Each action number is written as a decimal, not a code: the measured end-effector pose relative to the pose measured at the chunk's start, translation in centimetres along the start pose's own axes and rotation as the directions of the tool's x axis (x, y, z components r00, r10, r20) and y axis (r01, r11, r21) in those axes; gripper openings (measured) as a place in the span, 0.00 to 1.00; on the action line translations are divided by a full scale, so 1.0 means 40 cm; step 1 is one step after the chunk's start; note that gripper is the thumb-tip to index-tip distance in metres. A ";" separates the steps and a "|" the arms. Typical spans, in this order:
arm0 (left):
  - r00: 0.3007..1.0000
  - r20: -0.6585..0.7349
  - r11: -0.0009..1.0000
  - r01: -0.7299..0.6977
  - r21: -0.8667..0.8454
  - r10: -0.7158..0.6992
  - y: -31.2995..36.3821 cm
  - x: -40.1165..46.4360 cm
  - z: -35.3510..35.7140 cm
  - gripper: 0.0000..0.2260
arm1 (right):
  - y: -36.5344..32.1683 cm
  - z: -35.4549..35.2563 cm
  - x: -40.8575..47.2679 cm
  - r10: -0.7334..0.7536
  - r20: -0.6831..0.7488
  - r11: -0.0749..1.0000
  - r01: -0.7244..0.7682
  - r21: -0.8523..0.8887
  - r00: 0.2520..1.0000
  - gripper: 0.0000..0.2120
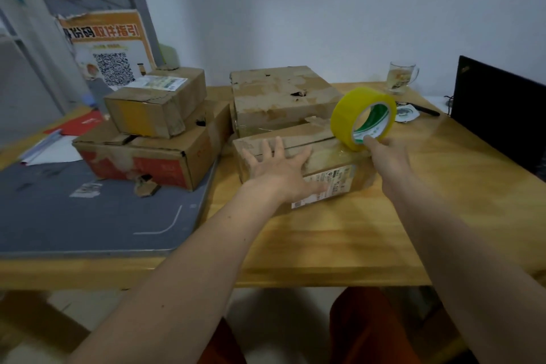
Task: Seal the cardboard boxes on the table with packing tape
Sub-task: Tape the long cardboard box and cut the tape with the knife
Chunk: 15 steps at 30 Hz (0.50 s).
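Note:
A low cardboard box [322, 154] with a white label on its front lies in the middle of the wooden table [325, 239]. My left hand [280, 168] presses flat on its top with the fingers spread. My right hand [387, 154] grips a yellow roll of packing tape [345, 117] at the box's right end, thumb inside the core, and a strip of tape runs from the roll over the box top. A larger worn box [277, 94] stands behind it. At the left a small box [156, 100] is stacked on a wider red-printed box [153, 154].
A grey mat [88, 210] covers the table's left part, with papers and a red folder [79, 124] beyond it. A glass mug [400, 77], a black pen [422, 109] and a dark laptop screen [499, 115] stand at the back right. A poster with a QR code [112, 50] leans at the back left.

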<state>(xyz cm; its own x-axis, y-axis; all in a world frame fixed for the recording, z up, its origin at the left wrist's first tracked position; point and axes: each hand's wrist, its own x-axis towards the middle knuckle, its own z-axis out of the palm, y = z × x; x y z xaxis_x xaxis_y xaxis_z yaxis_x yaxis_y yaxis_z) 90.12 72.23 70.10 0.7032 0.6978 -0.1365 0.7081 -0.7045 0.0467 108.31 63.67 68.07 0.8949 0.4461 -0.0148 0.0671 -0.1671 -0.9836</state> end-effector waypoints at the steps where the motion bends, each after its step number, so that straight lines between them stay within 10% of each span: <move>1: 1.000 0.004 1.000 0.016 0.010 -0.016 -0.010 -0.011 0.000 0.42 | 0.001 0.012 -0.011 -0.005 -0.010 1.000 0.005 -0.003 1.000 0.17; 15: 0.996 -0.043 0.980 0.072 -0.186 -0.081 -0.146 -0.145 0.001 0.37 | 0.010 0.141 -0.088 0.062 -0.195 0.997 -0.050 0.066 0.979 0.20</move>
<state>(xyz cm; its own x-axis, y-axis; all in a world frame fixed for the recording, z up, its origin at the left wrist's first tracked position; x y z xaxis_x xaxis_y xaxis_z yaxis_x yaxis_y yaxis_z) 81.90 72.31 70.59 0.6454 0.7576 -0.0974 0.7563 -0.6161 0.2200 102.70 66.98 66.73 0.9661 0.2549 -0.0406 -0.0072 -0.1307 -0.9914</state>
